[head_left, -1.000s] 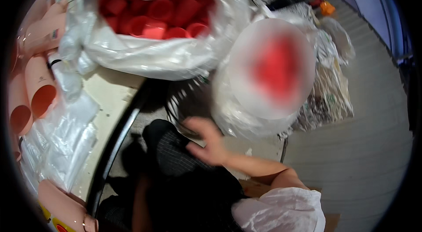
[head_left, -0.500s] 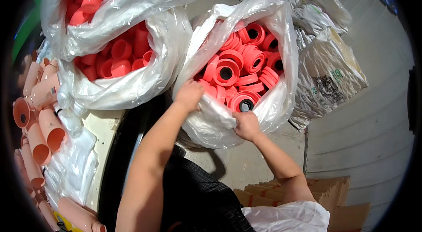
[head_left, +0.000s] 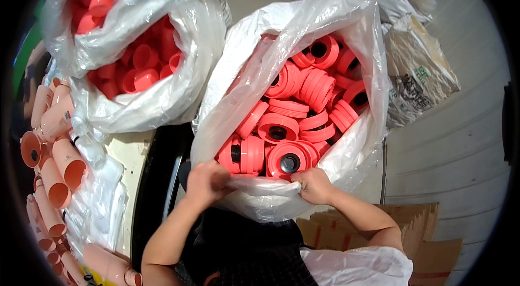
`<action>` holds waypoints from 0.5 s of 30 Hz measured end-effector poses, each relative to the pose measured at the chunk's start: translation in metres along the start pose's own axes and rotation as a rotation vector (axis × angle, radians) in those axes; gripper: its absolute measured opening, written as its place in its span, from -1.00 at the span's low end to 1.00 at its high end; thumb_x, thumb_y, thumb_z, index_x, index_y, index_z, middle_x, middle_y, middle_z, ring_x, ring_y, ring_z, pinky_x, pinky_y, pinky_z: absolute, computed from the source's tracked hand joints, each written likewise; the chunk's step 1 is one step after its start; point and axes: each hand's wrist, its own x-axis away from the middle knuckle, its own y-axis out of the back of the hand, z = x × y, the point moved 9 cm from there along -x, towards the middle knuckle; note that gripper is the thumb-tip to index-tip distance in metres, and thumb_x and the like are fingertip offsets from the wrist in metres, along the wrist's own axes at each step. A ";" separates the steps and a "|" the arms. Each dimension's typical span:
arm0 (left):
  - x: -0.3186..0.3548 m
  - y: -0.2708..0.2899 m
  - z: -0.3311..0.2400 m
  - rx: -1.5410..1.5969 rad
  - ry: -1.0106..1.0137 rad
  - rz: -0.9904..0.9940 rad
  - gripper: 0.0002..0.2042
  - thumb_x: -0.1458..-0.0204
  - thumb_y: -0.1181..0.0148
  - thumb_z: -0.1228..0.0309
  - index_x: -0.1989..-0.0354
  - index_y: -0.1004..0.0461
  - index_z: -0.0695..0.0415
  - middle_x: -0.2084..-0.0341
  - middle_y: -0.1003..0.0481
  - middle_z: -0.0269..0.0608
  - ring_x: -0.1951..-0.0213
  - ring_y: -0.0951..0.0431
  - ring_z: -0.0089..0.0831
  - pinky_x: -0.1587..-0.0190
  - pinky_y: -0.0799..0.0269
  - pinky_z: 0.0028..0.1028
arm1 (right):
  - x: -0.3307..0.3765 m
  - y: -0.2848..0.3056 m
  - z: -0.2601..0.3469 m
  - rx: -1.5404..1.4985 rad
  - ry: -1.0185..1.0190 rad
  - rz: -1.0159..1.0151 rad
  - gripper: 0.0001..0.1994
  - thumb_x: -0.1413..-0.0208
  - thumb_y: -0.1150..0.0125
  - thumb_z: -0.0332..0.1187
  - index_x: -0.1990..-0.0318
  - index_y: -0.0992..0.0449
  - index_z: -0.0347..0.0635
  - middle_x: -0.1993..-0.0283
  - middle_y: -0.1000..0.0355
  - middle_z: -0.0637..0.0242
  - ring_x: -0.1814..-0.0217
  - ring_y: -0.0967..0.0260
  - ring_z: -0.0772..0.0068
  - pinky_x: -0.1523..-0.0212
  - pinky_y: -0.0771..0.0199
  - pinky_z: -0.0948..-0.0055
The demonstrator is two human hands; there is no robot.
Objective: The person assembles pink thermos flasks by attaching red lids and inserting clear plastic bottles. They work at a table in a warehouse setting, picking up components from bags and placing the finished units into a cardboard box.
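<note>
Both hands pinch the bag near rim.

Pink cups lie left (table edge), another bag of red caps above.

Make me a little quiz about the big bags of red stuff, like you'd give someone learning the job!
1. True or false: both hands grip the near rim of the clear plastic bag.
2. What fills that bag? A) green bottles B) red ribbed rings with dark centre holes C) paper sheets
3. Fill in: the pale orange cone-shaped pieces lie on the person's ____ side.

Key
1. True: the left hand and right hand pinch the rim, apart from each other.
2. B: the red rings are heaped inside.
3. Left, beside the second bag of red caps.
</note>
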 end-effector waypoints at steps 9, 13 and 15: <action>-0.027 -0.019 0.133 0.145 0.341 -0.242 -0.30 0.25 -0.58 0.15 -0.03 -0.32 0.14 0.12 -0.44 -0.10 -0.01 -0.48 -0.07 -0.03 -0.43 -0.17 | -0.001 -0.089 0.044 0.380 0.295 -0.340 -0.89 0.05 -0.11 -0.33 0.35 -0.42 -0.09 0.39 -0.35 0.32 0.27 -0.37 0.23 0.26 -0.29 0.21; 0.024 -0.011 0.167 0.290 0.438 -0.428 -0.23 0.30 -0.60 0.09 -0.08 -0.41 0.25 -0.02 -0.46 0.09 -0.11 -0.47 -0.01 -0.17 -0.40 -0.17 | -0.019 -0.118 0.054 0.382 0.368 -0.249 -0.90 0.10 -0.14 -0.38 0.39 -0.43 -0.14 0.35 -0.36 0.19 0.23 -0.36 0.10 0.26 -0.30 0.12; 0.055 -0.018 0.152 0.404 0.489 -0.513 -0.19 0.23 -0.55 0.19 -0.22 -0.31 0.25 -0.12 -0.41 0.09 -0.18 -0.42 -0.06 -0.26 -0.32 -0.19 | -0.012 -0.114 0.050 0.365 0.406 -0.270 -0.72 0.29 -0.28 -0.37 0.36 -0.41 -0.23 0.31 -0.34 0.05 0.19 -0.32 -0.07 0.21 -0.25 -0.01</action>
